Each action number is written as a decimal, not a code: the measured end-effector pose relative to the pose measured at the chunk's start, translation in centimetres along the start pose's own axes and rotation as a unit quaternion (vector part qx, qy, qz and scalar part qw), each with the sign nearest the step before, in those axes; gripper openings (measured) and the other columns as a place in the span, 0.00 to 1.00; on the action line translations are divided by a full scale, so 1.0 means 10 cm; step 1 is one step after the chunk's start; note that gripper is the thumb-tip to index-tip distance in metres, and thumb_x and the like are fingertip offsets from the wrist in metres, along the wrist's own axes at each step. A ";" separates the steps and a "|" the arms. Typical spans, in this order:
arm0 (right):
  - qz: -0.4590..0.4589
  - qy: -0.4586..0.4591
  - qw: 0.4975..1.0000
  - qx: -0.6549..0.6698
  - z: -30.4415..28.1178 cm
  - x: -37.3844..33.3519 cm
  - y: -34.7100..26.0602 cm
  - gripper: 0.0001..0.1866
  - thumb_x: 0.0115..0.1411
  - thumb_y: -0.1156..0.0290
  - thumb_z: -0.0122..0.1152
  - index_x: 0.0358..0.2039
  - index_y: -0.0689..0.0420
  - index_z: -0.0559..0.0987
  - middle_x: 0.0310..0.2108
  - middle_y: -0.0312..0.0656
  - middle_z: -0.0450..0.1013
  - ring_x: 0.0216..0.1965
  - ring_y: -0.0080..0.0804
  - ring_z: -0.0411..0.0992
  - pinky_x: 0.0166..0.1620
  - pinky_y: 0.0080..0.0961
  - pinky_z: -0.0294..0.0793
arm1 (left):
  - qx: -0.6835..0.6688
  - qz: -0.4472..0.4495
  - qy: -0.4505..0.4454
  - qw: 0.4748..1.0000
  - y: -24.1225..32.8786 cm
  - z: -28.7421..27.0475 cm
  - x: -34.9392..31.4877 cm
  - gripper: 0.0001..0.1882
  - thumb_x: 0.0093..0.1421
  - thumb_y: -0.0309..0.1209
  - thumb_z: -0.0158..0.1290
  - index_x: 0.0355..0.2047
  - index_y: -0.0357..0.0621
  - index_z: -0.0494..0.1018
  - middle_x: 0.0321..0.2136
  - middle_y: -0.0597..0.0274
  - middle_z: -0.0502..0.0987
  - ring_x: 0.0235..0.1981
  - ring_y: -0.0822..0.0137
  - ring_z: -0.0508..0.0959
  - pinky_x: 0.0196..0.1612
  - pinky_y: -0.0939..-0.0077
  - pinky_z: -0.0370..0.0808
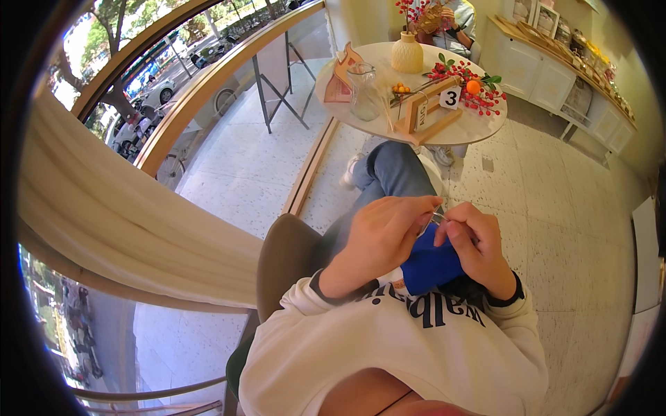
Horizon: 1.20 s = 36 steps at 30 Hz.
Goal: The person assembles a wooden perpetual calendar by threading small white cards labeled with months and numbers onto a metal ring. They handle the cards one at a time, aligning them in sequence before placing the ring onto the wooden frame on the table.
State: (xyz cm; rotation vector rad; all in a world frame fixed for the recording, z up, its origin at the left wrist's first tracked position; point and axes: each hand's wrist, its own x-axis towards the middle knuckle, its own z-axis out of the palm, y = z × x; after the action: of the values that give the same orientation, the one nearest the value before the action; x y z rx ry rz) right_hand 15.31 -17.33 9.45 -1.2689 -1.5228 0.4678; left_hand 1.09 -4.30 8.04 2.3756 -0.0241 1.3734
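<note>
My left hand (390, 232) and my right hand (480, 244) meet in front of my body with their fingers closed. Between the fingertips they pinch a small thin silvery object (436, 218) with a glassy look. Its kind cannot be made out, as the fingers cover most of it. A bright blue cloth (431, 262) lies on my lap just beneath the hands, close under the right one. Part of it is hidden by the right hand.
Ahead stands a round table (340, 116) with a yellow vase (407, 54), a glass pitcher (362, 91), a wooden calendar stand (423, 114) and red-berry sprigs (479, 90). Another person (454, 28) sits beyond it. To the left hang a curtain (132, 208) and a window. A white cabinet (534, 66) lines the far right.
</note>
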 end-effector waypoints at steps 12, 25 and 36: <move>-0.026 0.051 0.991 0.117 0.04 0.02 0.07 0.13 0.69 0.62 0.49 0.33 0.60 0.70 0.24 0.36 0.74 0.18 0.12 0.58 0.22 0.12 0.56 | -0.277 -0.296 -0.135 0.904 0.02 -0.19 -0.05 0.19 0.58 0.29 0.55 0.49 0.34 0.72 0.50 0.48 0.76 0.46 0.63 0.77 0.51 0.70 0.71; 0.103 0.006 0.968 0.231 -0.02 0.09 0.14 0.04 0.67 0.73 0.51 0.34 0.58 0.72 0.24 0.38 0.75 0.20 0.14 0.65 0.26 0.13 0.62 | -0.243 -0.220 -0.135 0.935 -0.05 -0.14 -0.06 0.32 0.51 0.30 0.62 0.57 0.37 0.68 0.44 0.55 0.78 0.46 0.66 0.76 0.54 0.70 0.68; 0.024 -0.085 0.996 0.001 -0.09 0.13 0.06 0.03 0.62 0.75 0.54 0.33 0.60 0.74 0.20 0.35 0.74 0.18 0.17 0.66 0.23 0.17 0.64 | -0.194 -0.244 -0.184 0.932 -0.07 -0.20 -0.11 0.27 0.56 0.28 0.58 0.56 0.37 0.69 0.38 0.57 0.77 0.34 0.65 0.74 0.43 0.74 0.70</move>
State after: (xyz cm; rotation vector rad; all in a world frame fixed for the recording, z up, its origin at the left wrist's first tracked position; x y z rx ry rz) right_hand 16.47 -16.26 9.89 -1.2932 -1.6364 0.6206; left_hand -1.01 -3.14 7.78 2.0739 0.1647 0.6173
